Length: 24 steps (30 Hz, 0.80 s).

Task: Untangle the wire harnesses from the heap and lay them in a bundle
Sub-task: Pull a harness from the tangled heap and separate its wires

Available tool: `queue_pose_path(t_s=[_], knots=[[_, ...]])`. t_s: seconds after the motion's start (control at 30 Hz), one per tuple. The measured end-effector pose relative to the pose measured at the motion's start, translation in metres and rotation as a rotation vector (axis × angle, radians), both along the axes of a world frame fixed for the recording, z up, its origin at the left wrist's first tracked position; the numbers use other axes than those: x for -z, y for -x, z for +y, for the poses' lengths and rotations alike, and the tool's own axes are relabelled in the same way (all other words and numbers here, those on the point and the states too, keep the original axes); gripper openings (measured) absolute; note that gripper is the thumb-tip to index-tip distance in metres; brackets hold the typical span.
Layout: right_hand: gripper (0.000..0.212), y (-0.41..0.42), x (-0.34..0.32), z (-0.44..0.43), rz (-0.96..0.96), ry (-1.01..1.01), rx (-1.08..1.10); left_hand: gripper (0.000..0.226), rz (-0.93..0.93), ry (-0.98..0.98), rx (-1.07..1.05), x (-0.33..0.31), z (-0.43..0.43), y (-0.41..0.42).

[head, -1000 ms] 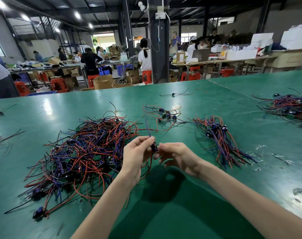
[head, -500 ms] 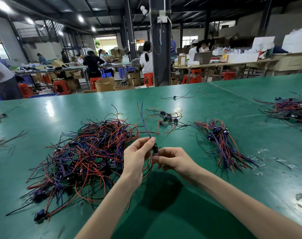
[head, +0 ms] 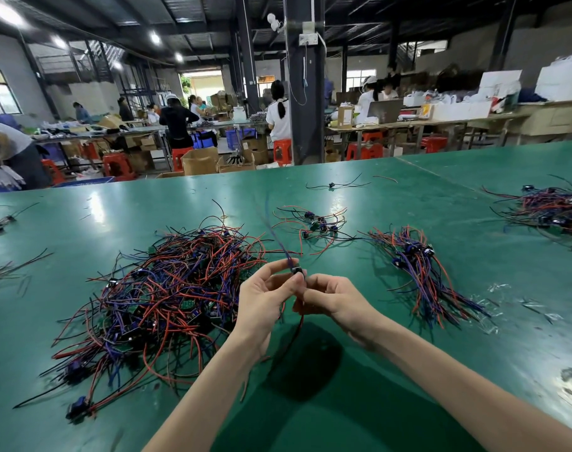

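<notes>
We count two hands, the left hand [head: 262,298] and the right hand [head: 333,298], together pinching one harness [head: 297,270]. On the green table [head: 408,402] we record one large heap [head: 167,288], one laid bundle [head: 418,272], one small cluster [head: 317,223], one lone harness [head: 332,185] and one further pile [head: 552,210] at far right. We cannot count the wires within each.

bare green table [head: 359,419] lies between heap [head: 167,295] and bundle [head: 421,272].

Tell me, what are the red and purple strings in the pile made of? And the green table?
The heap looks like wires in smooth plastic coating: they hold springy loops; any metal inside is hidden. The table seems covered in green rubbery or vinyl mat, reflecting lamps.
</notes>
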State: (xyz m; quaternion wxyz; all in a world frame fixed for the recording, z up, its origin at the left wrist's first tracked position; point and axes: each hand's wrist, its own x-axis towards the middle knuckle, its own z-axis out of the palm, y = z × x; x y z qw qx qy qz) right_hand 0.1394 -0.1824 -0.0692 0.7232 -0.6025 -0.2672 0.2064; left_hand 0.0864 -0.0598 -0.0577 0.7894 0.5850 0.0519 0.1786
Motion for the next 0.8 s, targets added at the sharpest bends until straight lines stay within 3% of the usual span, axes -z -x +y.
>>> queue_pose_path(t_s=[0.37, 0.53, 0.8], knots=[[0.013, -0.002, 0.000, -0.004, -0.131, 0.141, 0.063, 0.023, -0.160, 0.108, -0.138, -0.010, 0.014, 0.000], [0.011, -0.001, -0.002, -0.005, -0.077, 0.114, 0.022, 0.019, -0.158, 0.179, -0.084, -0.009, 0.013, -0.001], [0.010, 0.003, -0.006, -0.004, -0.114, 0.142, 0.005, 0.023, -0.041, 0.130, 0.012, 0.001, 0.008, -0.005]])
